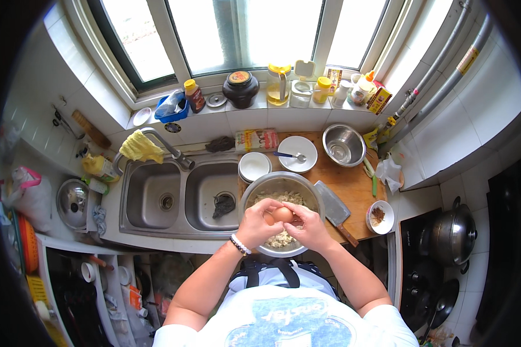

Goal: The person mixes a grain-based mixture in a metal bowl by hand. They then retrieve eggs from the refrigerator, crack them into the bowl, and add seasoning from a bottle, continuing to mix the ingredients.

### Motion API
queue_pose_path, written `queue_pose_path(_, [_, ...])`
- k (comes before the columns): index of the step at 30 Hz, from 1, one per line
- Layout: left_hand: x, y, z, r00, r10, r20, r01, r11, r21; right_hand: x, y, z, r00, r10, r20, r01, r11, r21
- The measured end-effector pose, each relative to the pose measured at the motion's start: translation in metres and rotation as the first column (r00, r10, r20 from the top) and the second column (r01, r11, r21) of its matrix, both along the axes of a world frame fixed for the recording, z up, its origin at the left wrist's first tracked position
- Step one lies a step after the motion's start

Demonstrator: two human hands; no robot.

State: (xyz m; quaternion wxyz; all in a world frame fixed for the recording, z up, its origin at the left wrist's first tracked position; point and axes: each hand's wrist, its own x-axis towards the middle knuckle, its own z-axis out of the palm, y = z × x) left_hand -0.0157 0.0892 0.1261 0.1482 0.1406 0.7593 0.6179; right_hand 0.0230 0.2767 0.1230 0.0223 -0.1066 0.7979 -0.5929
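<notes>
Both of my hands meet over a large metal bowl (314, 195) that holds a pale, crumbly mixture (286, 197). My left hand (257, 223) is closed around one brown egg (268, 218). A second brown egg (282, 214) lies between the fingertips of both hands, with my right hand (309, 225) touching it from the right. Whether the shells are cracked cannot be seen. A cleaver (335, 206) lies on the wooden board (360, 225) just right of the bowl. Behind the bowl are stacked white bowls (255, 166) and a white bowl (306, 165) with a blue-handled spoon (291, 155) in it.
A double steel sink (182, 230) with a faucet (169, 149) is on the left. An empty metal bowl (344, 145) stands at the board's back right, near a green onion (373, 184) and a small white bowl (386, 227). A lidded pot (451, 236) stands on the stove at right.
</notes>
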Motion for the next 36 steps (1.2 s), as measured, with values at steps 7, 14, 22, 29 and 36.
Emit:
queue_pose_path(7, [0.001, 0.005, -0.013, 0.996, 0.09, -0.008, -0.09, 0.991, -0.1, -0.004, -0.005, -0.016, 0.978, -0.025, -0.206, 0.063, 0.982, 0.179])
queue_pose_path(14, [0.001, 0.007, -0.024, 0.997, 0.074, 0.036, -0.071, 0.993, -0.093, -0.003, -0.001, -0.013, 0.984, -0.028, -0.174, 0.048, 0.993, 0.112])
queue_pose_path(22, [0.002, 0.014, -0.02, 0.99, 0.109, 0.085, -0.1, 0.989, -0.105, 0.0, -0.004, -0.016, 0.969, -0.086, -0.231, 0.111, 0.989, 0.099])
queue_pose_path(29, [0.006, 0.012, -0.04, 0.989, 0.123, 0.077, -0.118, 0.991, -0.06, 0.003, 0.004, -0.025, 0.994, -0.033, -0.102, 0.041, 0.996, 0.077])
queue_pose_path(36, [0.005, 0.015, -0.037, 0.985, 0.124, 0.119, -0.121, 0.992, -0.036, 0.004, -0.007, -0.016, 0.949, -0.088, -0.302, 0.136, 0.98, 0.144])
